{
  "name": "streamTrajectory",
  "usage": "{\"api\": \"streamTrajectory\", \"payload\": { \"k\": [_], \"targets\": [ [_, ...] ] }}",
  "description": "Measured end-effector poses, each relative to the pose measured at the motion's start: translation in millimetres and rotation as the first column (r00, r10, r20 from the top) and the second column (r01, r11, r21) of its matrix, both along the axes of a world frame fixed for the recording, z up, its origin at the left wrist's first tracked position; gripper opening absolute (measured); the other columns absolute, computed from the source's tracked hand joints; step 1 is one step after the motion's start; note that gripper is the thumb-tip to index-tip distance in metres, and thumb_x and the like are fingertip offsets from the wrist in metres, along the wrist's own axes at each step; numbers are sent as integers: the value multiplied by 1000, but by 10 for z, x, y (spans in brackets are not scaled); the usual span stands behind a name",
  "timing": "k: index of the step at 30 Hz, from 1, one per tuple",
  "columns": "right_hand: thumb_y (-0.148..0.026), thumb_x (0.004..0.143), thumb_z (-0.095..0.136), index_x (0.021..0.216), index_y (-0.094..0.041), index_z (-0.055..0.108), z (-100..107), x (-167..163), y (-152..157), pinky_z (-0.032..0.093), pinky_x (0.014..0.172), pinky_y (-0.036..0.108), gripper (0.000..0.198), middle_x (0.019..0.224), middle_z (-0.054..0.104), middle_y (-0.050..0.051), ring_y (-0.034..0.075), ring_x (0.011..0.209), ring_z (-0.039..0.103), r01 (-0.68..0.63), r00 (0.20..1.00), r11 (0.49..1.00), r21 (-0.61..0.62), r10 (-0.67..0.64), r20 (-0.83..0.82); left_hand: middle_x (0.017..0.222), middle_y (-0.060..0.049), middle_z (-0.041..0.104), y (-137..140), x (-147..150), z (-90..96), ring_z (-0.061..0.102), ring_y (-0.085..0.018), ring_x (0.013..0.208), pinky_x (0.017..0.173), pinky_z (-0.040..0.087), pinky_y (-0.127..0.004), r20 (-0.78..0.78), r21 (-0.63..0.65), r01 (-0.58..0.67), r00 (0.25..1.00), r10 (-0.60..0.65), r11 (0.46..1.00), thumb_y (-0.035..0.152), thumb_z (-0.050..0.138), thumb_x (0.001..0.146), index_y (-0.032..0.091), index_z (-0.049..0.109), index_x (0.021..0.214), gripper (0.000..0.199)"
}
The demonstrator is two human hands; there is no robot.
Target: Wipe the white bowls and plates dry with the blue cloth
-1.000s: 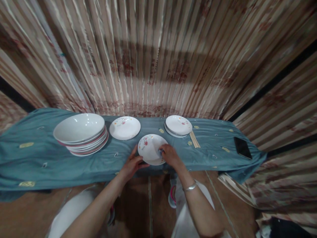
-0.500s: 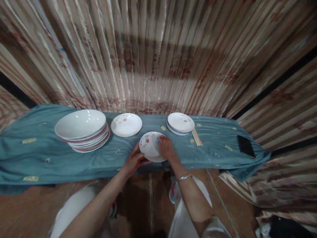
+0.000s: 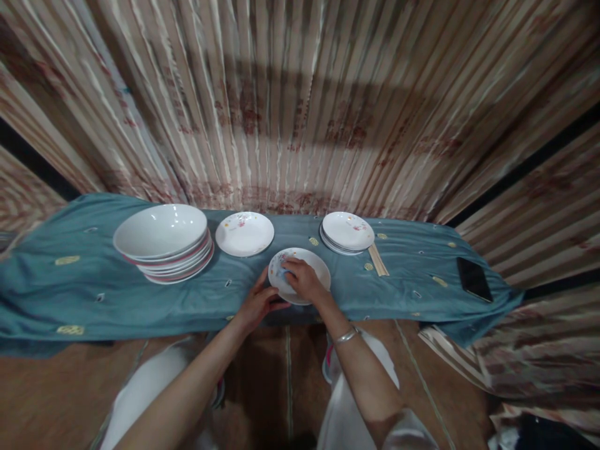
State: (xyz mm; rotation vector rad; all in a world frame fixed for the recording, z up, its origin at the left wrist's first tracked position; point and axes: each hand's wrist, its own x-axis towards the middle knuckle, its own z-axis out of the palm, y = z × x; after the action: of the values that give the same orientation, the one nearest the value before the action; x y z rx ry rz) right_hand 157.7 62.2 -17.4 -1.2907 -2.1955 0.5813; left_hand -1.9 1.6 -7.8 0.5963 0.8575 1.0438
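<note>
A white plate with a floral print [image 3: 322, 269] is at the front edge of the table, in the middle. My left hand [image 3: 259, 303] grips its left rim, the thumb lying along the near edge and the fingers at the side. Over the plate, my right hand [image 3: 304, 279] is closed on a small light-blue cloth [image 3: 281, 274] that touches the plate's surface on the left, across part of the print. Most of the cloth is hidden under the fingers. Just behind, a second floral plate [image 3: 245, 234] lies by itself on the tablecloth.
A tall stack of white bowls and plates [image 3: 162, 232] stands on the left. A short stack of floral plates [image 3: 347, 231] is at the back right, with wooden chopsticks [image 3: 379, 260] beside it. A black phone [image 3: 474, 279] lies near the right end of the teal tablecloth [image 3: 422, 294].
My right hand has slid the cloth from the plate's right side over to its left, onto the print. My left hand keeps its grip on the rim. The view has shifted slightly.
</note>
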Motion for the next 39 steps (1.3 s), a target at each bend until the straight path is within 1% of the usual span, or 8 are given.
{"api": "streamTrajectory", "payload": {
  "k": [6, 11, 17, 21, 25, 30, 35, 39],
  "targets": [
    [-6, 74, 55, 101, -21, 69, 67, 42, -97, 42, 102, 36, 33, 114, 69, 5, 21, 113, 59, -107, 986, 993, -50, 100, -130, 97, -2, 70, 1, 1, 19, 70, -19, 78, 70, 60, -39, -9, 8, 19, 1000, -19, 1000, 10, 65, 71, 32, 34, 144, 82],
    [-5, 72, 55, 94, -22, 69, 144, 141, -209, 45, 94, 31, 31, 102, 71, 1, 18, 100, 64, -156, 975, 975, -157, 127, -180, 99, -3, 71, 1, 2, 30, 70, -20, 77, 70, 60, -41, -15, 17, 27, 1000, -27, 999, 12, 68, 69, 31, 35, 144, 84],
    [-3, 68, 54, 88, -20, 70, 159, 292, -306, 48, 84, 28, 31, 96, 71, 0, 16, 90, 65, -125, 980, 967, -224, 86, -178, 104, -4, 69, -2, 5, 49, 69, -20, 77, 68, 60, -41, -15, 18, 19, 1000, -19, 1000, 12, 69, 68, 31, 36, 143, 84],
    [-4, 68, 53, 88, -21, 70, 170, 395, -348, 48, 85, 29, 31, 94, 71, 0, 16, 89, 65, -86, 987, 969, -234, 51, -152, 106, -5, 69, 5, 2, 39, 69, -21, 79, 68, 61, -40, -20, 7, 23, 1000, -23, 1000, 11, 67, 68, 31, 34, 144, 86],
    [-2, 68, 53, 86, -20, 70, 161, 474, -349, 47, 88, 30, 31, 95, 71, 2, 18, 91, 65, -13, 997, 980, -200, -3, -82, 110, -5, 68, 3, 0, 35, 69, -22, 82, 67, 61, -40, -29, 11, 28, 999, -27, 1000, 11, 67, 68, 31, 33, 145, 86],
    [0, 70, 52, 88, -18, 68, 120, 550, -282, 46, 89, 30, 30, 95, 71, 4, 18, 94, 64, 87, 995, 987, -132, -79, 64, 120, -7, 65, 3, 1, 20, 69, -23, 84, 68, 61, -41, -37, 14, 23, 999, -23, 1000, 12, 67, 69, 31, 32, 146, 87],
    [0, 74, 50, 89, -16, 66, 78, 545, -204, 45, 91, 31, 27, 96, 70, 7, 18, 95, 62, 203, 955, 979, -17, -194, 225, 123, -7, 64, 19, -1, -6, 69, -22, 85, 68, 61, -41, -27, 7, 26, 999, -26, 1000, 12, 67, 69, 32, 33, 146, 86],
    [1, 77, 49, 90, -14, 65, 44, 459, -136, 44, 95, 35, 25, 97, 68, 11, 22, 99, 60, 283, 915, 955, 86, -295, 274, 124, -7, 63, 17, 5, 4, 69, -22, 86, 68, 61, -41, -31, 4, 10, 999, -10, 1000, 11, 67, 69, 32, 34, 145, 85]
  ]
}}
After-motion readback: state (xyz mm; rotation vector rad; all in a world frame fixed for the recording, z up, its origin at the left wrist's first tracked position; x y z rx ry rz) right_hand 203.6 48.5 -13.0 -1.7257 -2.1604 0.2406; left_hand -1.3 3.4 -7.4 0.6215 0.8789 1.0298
